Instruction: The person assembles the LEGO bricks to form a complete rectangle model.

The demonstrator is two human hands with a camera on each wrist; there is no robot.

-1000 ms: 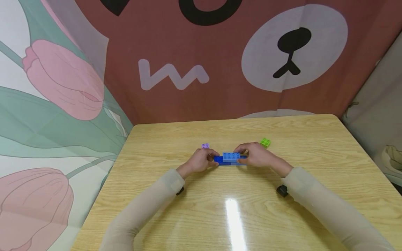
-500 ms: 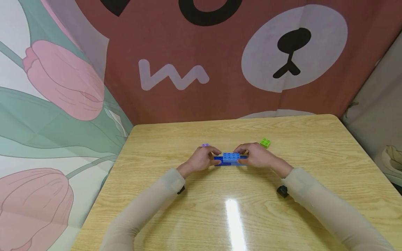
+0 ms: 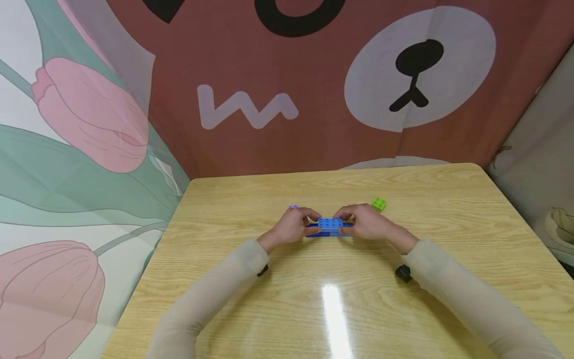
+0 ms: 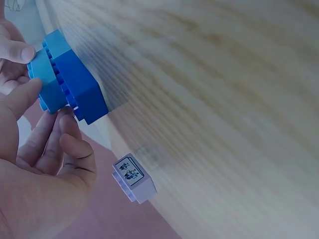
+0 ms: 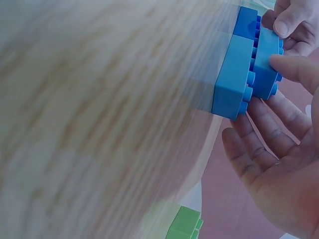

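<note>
A light blue building brick [image 3: 330, 224] lies across two bricks set end to end on the table. The lower left one is a dark blue brick [image 4: 82, 84], the lower right one a light blue brick [image 5: 233, 74]; lower studs show along the upper brick's edge in both wrist views. My left hand [image 3: 291, 225] pinches the upper brick's left end, thumb on the near side and fingers on the far side. At its right end my right hand [image 3: 368, 223] pinches it likewise.
Behind my left hand stands a small purple brick [image 3: 293, 206], with a printed face in the left wrist view. A lime green brick [image 3: 378, 204] lies beyond my right hand. The wooden table [image 3: 251, 319] ends at a printed curtain [image 3: 269, 144].
My left hand has let go of the lower dark blue brick's left end and moved right onto the upper light blue brick. My right hand has stayed in place.
</note>
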